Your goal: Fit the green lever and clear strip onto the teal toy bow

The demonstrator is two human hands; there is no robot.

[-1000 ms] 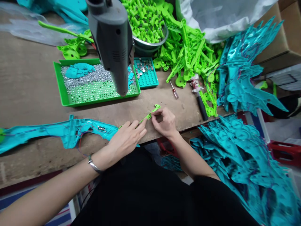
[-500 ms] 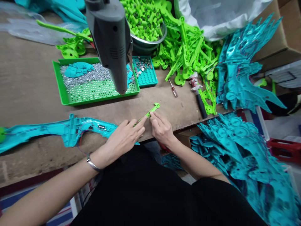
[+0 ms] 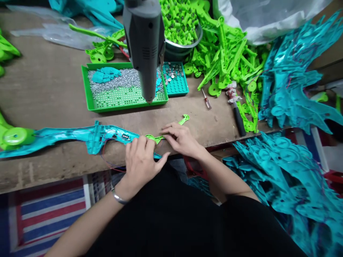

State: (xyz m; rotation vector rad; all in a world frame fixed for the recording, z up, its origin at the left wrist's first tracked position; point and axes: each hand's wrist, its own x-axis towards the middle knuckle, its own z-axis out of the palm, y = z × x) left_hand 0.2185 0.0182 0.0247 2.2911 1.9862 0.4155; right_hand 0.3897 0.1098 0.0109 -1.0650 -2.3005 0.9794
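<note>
A long turquoise plastic shell (image 3: 68, 135) with thin wires and a small metal spring part lies along the table's front edge. My left hand (image 3: 140, 159) is bent over its right end, fingers curled on it and thumb held away. Just right of those fingers is a slim bright green plastic lever (image 3: 160, 137), its hooked tip sticking up beyond my right hand (image 3: 182, 138). The right thumb and fingers close on the lever's middle, which they partly hide. A red wire hangs below the shell near my left wrist.
An electric screwdriver (image 3: 146, 53) hangs over a green tray (image 3: 107, 105) of screws. Beside it sit a turquoise tray (image 3: 178, 87), a small screwdriver (image 3: 207, 101) and a black-handled tool (image 3: 238, 119). Green parts (image 3: 222, 53) and turquoise shells (image 3: 284, 160) are piled at right.
The view has swung left. My left hand has drawn back from the green lever onto the turquoise shell, and the lever's near end now sits at the shell's right end.
</note>
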